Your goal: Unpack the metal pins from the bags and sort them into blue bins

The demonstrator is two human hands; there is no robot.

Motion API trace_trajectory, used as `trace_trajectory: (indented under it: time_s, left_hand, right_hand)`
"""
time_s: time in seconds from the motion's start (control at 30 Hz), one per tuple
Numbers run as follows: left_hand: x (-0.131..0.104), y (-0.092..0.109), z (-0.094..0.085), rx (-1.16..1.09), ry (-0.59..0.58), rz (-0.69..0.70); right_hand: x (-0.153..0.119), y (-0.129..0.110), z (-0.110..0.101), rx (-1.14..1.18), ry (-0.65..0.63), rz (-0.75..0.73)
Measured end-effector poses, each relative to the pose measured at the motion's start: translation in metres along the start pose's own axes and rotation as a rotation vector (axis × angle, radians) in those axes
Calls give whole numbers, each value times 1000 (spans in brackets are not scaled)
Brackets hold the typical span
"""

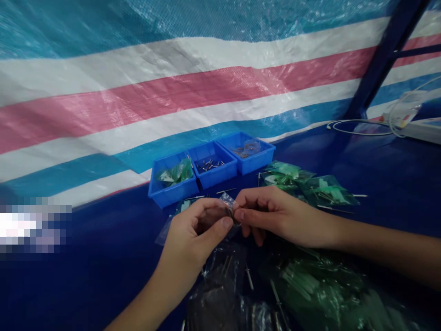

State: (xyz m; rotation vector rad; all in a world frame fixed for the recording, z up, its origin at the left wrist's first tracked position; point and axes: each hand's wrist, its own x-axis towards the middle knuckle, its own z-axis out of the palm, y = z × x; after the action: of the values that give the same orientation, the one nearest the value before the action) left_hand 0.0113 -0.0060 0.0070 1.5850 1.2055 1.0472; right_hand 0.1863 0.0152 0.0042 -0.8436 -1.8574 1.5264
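My left hand (193,234) and my right hand (275,214) meet near the middle of the view. Both pinch a small clear plastic bag (227,199) whose top sticks up between them; what is inside is mostly hidden by the fingers. Behind the hands stand three blue bins: the left one (174,191) holds a green bag, the middle one (215,172) loose metal pins, the right one (253,158) a clear bag with small parts. A few metal pins (225,191) lie on the blue surface between the bins and my hands.
Green-tinted bags of parts (329,192) lie right of the bins. Nearer, a large green bag (320,285) and dark-looking clear bags (217,299) cover the front. A white cable (361,133) and a striped sheet (206,87) are at the back.
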Motion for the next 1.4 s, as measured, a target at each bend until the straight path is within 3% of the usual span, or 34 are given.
trace_trajectory:
  time_s: [0.27,0.5,0.73,1.2,1.4]
  left_hand:
    - [-1,-1,-1,-14,-18,26]
    - [0,-3,-2,-43,-26,-14]
    - [0,-2,-2,-14,-40,-4]
    - [-2,0,1,-19,43,51]
    - [-1,-1,-1,-33,-8,1]
  right_hand:
    - [0,-2,1,-59,-57,-30]
    - [-2,-2,3,-330,-19,-140]
    - [-3,-3,4,-414,17,-166]
    - [0,-3,2,-380,-30,-124]
    - [-2,-3,1,-318,-26,-118]
